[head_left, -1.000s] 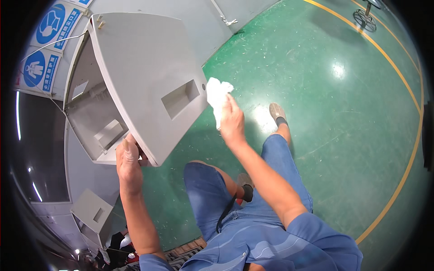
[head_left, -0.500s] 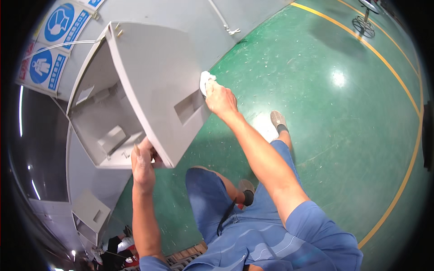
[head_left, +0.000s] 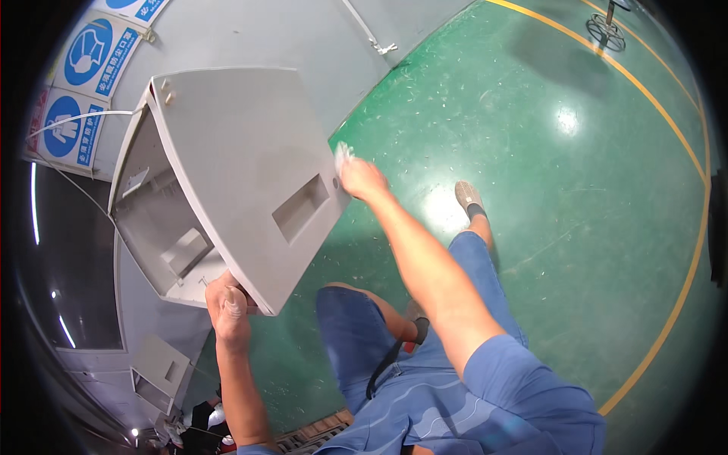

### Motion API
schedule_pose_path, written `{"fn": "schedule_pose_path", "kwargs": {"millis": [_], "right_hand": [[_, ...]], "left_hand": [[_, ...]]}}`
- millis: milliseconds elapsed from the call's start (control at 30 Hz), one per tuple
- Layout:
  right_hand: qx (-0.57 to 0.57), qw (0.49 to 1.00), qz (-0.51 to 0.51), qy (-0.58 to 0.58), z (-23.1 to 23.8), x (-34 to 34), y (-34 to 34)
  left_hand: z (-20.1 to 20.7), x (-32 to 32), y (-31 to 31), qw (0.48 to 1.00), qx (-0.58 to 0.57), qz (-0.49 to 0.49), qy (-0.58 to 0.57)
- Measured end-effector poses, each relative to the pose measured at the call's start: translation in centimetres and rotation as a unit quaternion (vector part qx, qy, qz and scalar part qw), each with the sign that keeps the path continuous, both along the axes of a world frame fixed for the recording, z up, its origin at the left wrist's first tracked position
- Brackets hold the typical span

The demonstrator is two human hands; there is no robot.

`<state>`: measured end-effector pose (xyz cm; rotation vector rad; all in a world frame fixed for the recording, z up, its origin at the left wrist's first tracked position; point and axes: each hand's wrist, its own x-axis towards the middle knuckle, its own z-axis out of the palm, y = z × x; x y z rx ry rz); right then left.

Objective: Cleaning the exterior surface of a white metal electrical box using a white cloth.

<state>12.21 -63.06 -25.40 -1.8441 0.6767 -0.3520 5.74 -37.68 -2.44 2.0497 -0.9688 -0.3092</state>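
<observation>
A light grey box-shaped cabinet [head_left: 235, 144] hangs tilted in front of me, with an open front on its left and a rectangular recess [head_left: 300, 208] in its side panel. My left hand [head_left: 228, 307] is closed round the cabinet's lower edge, the fingers partly hidden behind it. At the panel's right edge, beside a small round hole, my right hand [head_left: 362, 180] is closed on a white cloth [head_left: 343, 155]. Some of the cloth pokes out past the fingers. Inside the cabinet, a small pale block-shaped part [head_left: 186, 252] shows.
A white cord [head_left: 83, 117] runs to the cabinet's upper corner. Blue-and-white signs [head_left: 89, 51] are on the wall at left. Another grey cabinet [head_left: 161, 371] stands lower left. The green floor [head_left: 531, 227] has yellow lines, and a round-based stand [head_left: 606, 33] is far right.
The cabinet has swung lower and a little left in view, my left hand moving with it. My right hand with the cloth has slid slightly down along the edge, baring the round hole.
</observation>
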Motion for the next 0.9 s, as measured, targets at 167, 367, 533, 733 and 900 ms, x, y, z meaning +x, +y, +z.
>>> {"fn": "schedule_pose_path", "kwargs": {"millis": [167, 367, 533, 733, 900], "right_hand": [[0.058, 0.998, -0.004, 0.038, -1.3, -0.3, -0.7], [-0.034, 0.953, -0.038, -0.297, 17.0, -2.2, 1.5], [-0.034, 0.981, -0.043, -0.187, 10.0, 0.0, 4.2], [0.024, 0.968, 0.226, 0.108, -5.2, -2.1, 3.5], [0.091, 0.974, -0.012, -0.206, 3.6, -1.1, -0.5]], "left_hand": [[-0.3, 2.2, -0.6, 0.998, -0.034, 0.061, -0.001], [-1.1, 2.6, -0.6, 0.998, 0.003, 0.059, -0.002], [-0.2, 3.6, -1.2, 0.996, -0.021, 0.082, -0.004], [-1.5, 5.6, -1.3, 0.996, -0.04, 0.082, 0.003], [-0.6, 6.6, -2.4, 0.994, -0.034, 0.105, -0.006]]}}
